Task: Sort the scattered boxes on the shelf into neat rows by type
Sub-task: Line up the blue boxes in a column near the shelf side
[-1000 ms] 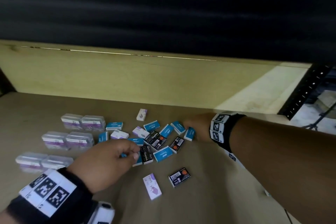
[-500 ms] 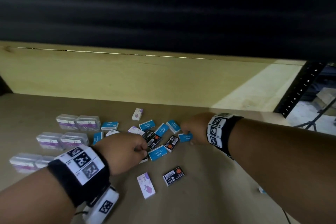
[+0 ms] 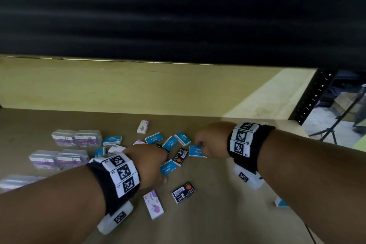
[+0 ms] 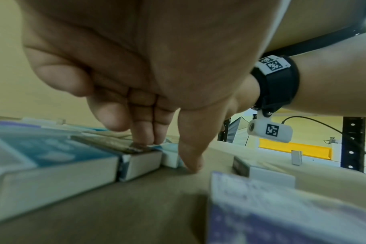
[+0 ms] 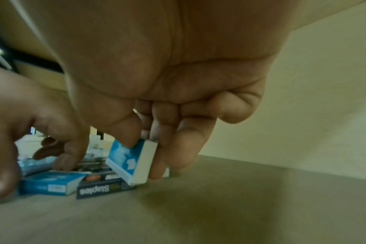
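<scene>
On the brown shelf board (image 3: 227, 214), I've got both hands down in the messy pile of little staple boxes. My right hand (image 3: 211, 141) is pinching a blue box (image 3: 195, 151) between thumb and fingers; in the right wrist view that box is tipped up on one edge, its low corner just over a black Staples box (image 5: 103, 189) lying flat. My left hand (image 3: 149, 164) has its fingers pointing down, fingertips (image 4: 144, 138) pressing on top of a dark box (image 4: 136, 158), thumb stretched out with its tip on the board beside it, so more of a press than a real hold.

Off to the left, the clear plastic boxes (image 3: 76, 137) with purple labels already sit in tidy pairs, three rows deep. The blue, black and white-and-purple ones are scattered in the middle. One white-and-purple box (image 3: 153, 204) and one black box (image 3: 183, 192) lie nearer me, apart from the pile, and another blue one (image 3: 281, 202) pokes out under my right forearm.
</scene>
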